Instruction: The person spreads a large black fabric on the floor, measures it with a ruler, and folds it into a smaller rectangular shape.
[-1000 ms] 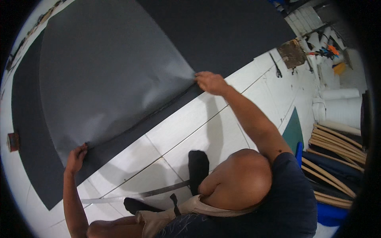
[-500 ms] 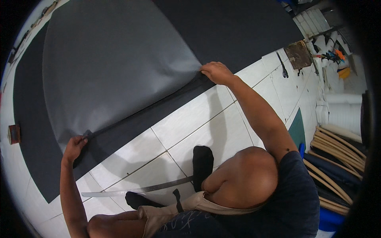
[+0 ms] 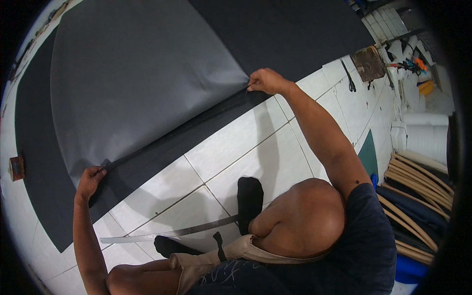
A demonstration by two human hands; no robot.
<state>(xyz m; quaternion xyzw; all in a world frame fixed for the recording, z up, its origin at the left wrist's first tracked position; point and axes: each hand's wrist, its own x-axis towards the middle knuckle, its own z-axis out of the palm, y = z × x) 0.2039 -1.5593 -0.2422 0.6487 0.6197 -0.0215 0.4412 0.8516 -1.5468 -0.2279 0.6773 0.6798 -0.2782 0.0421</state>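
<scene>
A grey, smooth sheet (image 3: 132, 73) that looks like vinyl or leatherette lies over a larger black sheet (image 3: 290, 34) spread on the tiled floor. My left hand (image 3: 91, 181) pinches the grey sheet's near left corner. My right hand (image 3: 268, 81) pinches its near right corner, arm stretched out. Between my hands the near edge runs nearly straight, lifted slightly from the black sheet, with small creases beside each grip. The fingertips hide both gripped corners.
A long metal ruler (image 3: 167, 234) lies on white tiles by my feet. Scissors with black handles (image 3: 352, 84) and a dark square block (image 3: 368, 64) lie at the upper right. Another block (image 3: 16, 168) rests at the far left. Rolled materials (image 3: 418, 182) are stacked on the right.
My right hand has moved slightly up and left with its corner. The near edge between my hands, sagging before, is now straighter. My left hand has barely shifted.
</scene>
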